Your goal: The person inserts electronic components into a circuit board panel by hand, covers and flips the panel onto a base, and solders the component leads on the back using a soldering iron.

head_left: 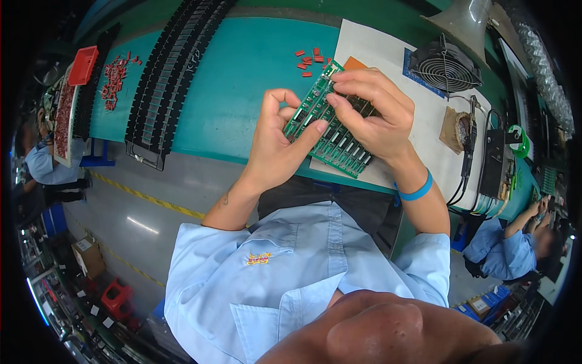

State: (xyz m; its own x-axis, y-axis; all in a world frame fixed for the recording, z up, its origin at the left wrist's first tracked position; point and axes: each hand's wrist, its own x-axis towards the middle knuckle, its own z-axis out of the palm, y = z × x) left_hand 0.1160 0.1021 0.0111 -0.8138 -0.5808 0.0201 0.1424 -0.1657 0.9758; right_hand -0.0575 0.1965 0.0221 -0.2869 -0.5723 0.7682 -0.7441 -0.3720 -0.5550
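Over the near edge of the bench I hold a green circuit board [341, 148] at a tilt, its long rows of slots and small parts facing up. My left hand [276, 142] is closed on its left side, thumb on top and fingers bent at the edge. Above the board's far right part, my right hand [379, 112] has thumb and forefinger brought close together. Whatever is between those fingertips, if anything, is too small to make out. Several loose red components [309, 59] lie just past the board. An orange piece [354, 63] shows behind my right fingers.
Black slotted rails [171, 76] cross the green bench [221, 91] at left. Beyond are scattered red components [115, 82] and a red tray [83, 65]. On the right stand a fan [445, 68], a soldering iron [468, 142] and a green tape roll [517, 141]. Other people work at both sides.
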